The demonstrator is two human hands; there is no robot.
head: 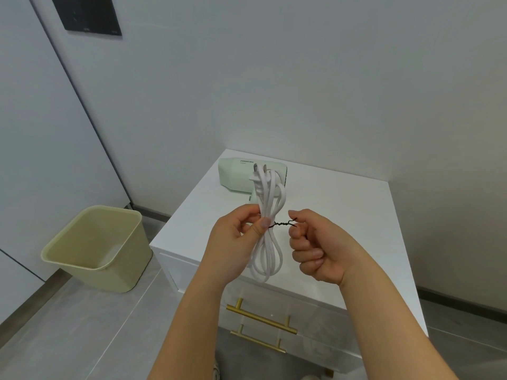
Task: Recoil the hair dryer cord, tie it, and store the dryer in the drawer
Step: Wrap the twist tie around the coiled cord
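Note:
A pale green hair dryer [237, 174] lies on its side at the back of the white cabinet top [343, 215]. Its white cord [270, 242] is gathered into a long coil held upright above the cabinet, plug [256, 178] at the top. My left hand [236, 239] grips the coil at its middle, thumb pressed on the strands. A black twist tie [282, 224] circles the coil there, its twisted tail sticking out to the right. My right hand [315, 242] pinches the tail's end with curled fingers.
The cabinet has two drawers with gold bar handles [260, 316] [258, 342], both closed. A beige waste bin [96, 248] stands on the grey tiled floor to the left. White walls close in behind and to the right of the cabinet.

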